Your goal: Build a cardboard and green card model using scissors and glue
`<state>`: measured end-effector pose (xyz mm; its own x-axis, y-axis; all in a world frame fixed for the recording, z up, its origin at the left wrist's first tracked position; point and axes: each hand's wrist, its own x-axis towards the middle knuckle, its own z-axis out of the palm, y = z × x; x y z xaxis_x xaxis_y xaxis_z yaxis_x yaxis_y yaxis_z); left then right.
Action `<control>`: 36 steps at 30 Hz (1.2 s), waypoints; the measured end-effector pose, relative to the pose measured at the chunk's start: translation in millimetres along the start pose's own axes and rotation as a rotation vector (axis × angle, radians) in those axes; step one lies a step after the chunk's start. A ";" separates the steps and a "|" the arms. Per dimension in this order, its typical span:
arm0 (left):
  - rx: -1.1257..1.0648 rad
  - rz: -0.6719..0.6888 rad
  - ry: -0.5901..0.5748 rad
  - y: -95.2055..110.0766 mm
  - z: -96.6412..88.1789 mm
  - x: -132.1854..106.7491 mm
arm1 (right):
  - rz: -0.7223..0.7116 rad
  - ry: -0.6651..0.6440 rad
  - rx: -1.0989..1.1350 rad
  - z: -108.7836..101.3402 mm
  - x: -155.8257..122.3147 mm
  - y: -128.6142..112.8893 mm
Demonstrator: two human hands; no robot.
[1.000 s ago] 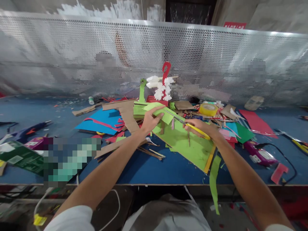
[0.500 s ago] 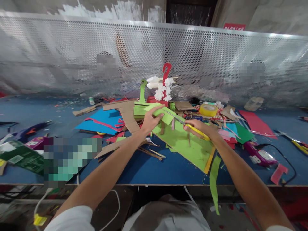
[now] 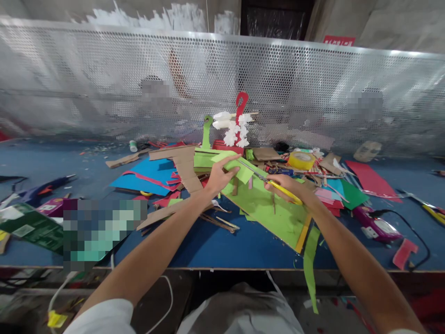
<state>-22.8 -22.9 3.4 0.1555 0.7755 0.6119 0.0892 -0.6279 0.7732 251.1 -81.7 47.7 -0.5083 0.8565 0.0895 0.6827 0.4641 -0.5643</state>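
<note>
My left hand (image 3: 222, 176) is closed on a light green paper piece (image 3: 245, 174), thumb and fingers pinching it. In my right hand (image 3: 294, 184) is a pair of scissors with yellow handles (image 3: 287, 194). Their metal blades reach left along the upper edge of the paper, close to my left fingertips. Beneath both hands lies a large green sheet (image 3: 267, 218), set at a slant with a yellow strip at its right end. Behind my left hand stands a green model part (image 3: 203, 161) with a curled upright. Part of the held paper is hidden by my fingers.
Behind, a red hook-shaped piece (image 3: 240, 104) carries white flower-like bits. Cardboard (image 3: 186, 167) and blue sheets (image 3: 144, 178) lie left. A yellow tape roll (image 3: 301, 160), a red sheet (image 3: 371, 178) and a purple device (image 3: 377, 226) lie right. A perforated metal screen (image 3: 205, 74) backs the blue table.
My left hand and the green paper have shifted very slightly right and down. The scissors stay at the paper's edge, and the rest looks almost the same.
</note>
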 end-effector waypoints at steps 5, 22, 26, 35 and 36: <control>-0.009 -0.012 -0.012 -2.0 0.3 -0.3 | -0.006 0.011 -0.014 0.0 2.0 2.6; 0.010 0.021 0.129 1.4 -4.0 0.8 | -0.102 -0.013 -0.059 0.9 6.6 32.2; -0.001 0.022 0.098 -2.0 -0.2 -0.3 | -0.139 -0.001 -0.082 3.0 6.2 31.0; -0.001 0.033 0.088 -4.1 1.7 0.4 | -0.076 -0.010 -0.071 1.8 4.2 20.9; 0.001 0.035 0.086 -3.7 1.8 0.4 | -0.065 -0.014 -0.070 1.2 4.0 19.4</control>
<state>-21.3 -20.4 0.5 0.0731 0.7560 0.6505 0.0866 -0.6546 0.7510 261.7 -69.6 36.1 -0.5599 0.8210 0.1119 0.6829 0.5337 -0.4988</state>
